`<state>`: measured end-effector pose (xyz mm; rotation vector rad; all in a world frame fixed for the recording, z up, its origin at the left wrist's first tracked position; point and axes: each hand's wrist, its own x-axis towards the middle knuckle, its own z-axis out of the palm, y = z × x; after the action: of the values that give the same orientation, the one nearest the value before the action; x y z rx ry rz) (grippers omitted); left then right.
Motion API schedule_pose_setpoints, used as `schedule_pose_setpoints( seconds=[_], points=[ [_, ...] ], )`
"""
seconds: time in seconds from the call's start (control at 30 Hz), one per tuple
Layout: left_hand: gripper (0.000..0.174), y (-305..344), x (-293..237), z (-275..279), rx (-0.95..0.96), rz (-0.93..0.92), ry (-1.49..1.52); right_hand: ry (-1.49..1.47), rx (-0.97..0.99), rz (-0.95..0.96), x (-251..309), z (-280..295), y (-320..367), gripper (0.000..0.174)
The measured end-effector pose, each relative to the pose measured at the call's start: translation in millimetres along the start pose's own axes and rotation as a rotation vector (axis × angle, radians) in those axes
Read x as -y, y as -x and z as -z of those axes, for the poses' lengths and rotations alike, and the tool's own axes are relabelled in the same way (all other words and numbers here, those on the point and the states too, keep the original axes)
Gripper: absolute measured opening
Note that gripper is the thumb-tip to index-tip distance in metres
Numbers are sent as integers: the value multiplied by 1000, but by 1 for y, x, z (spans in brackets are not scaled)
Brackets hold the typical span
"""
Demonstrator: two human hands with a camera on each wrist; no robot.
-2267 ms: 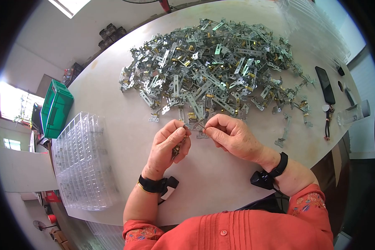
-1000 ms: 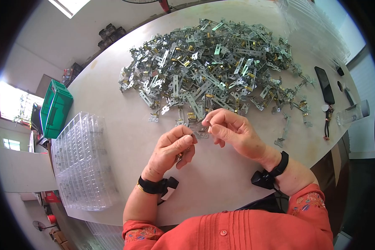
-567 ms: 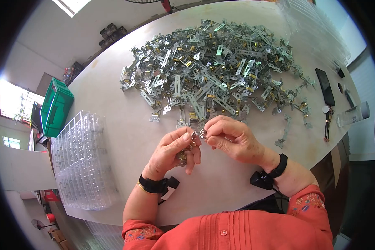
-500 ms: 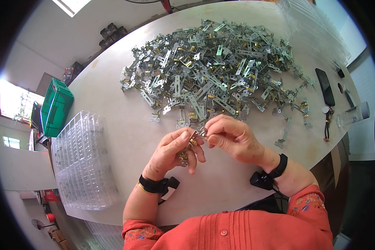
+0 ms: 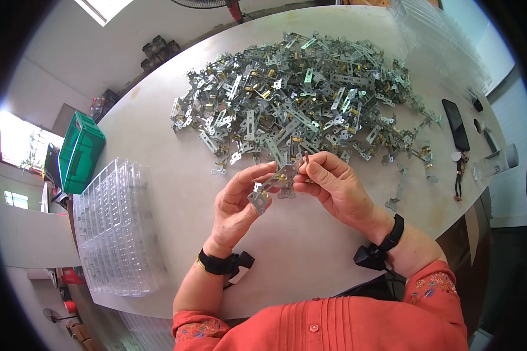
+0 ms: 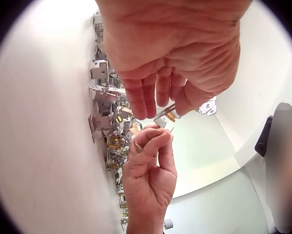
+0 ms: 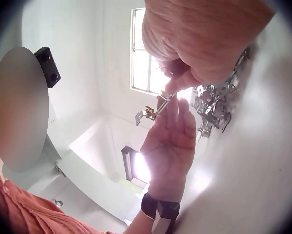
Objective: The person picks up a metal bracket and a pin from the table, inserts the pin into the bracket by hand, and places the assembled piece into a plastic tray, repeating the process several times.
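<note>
Bracket (image 5: 284, 175) located on the person's side of the pile (image 5: 298, 88), just beside its near edge, raised between both hands. Long axis slanted: far end towards the pile and the right hand (image 5: 342, 190), near end away from the pile, by the left hand (image 5: 234, 205). Bracket gripped between thumb and fingers of the left hand, other fingers extended. A thin rod (image 5: 307, 157) is pinched in the right fingertips, close to the bracket's far end; whether contact is made cannot be told. No brand, label or writing can be read.
</note>
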<state>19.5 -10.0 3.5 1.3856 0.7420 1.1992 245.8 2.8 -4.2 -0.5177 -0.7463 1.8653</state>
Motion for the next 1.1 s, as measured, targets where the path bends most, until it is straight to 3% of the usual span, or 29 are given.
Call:
schedule_pose_setpoints(
  seconds=[0.13, 0.27, 0.33, 0.47, 0.63, 0.8, 1.1],
  points=[
    [37, 1, 9, 7, 30, 22, 143, -9, 32, -52, -2, -1, 0, 14],
    [30, 0, 8, 2, -72, -1, 192, 30, 70, -136, 1, -7, 2, 15],
    [30, 0, 5, 1, -105, 18, 243, 204, 87, -250, 6, -13, 4, 16],
    [26, -1, -5, 1, -78, 132, 303, 415, 95, -237, 4, -15, 5, 14],
    [24, 1, -4, 6, -41, 220, 352, 455, 112, -190, 2, -13, 6, 14],
    [26, 2, -8, 1, -103, 330, 184, 464, 108, -173, 7, -14, 7, 15],
    [20, 3, -4, -4, -128, 314, -55, 432, 111, -181, 6, -17, 9, 18]
  ],
)
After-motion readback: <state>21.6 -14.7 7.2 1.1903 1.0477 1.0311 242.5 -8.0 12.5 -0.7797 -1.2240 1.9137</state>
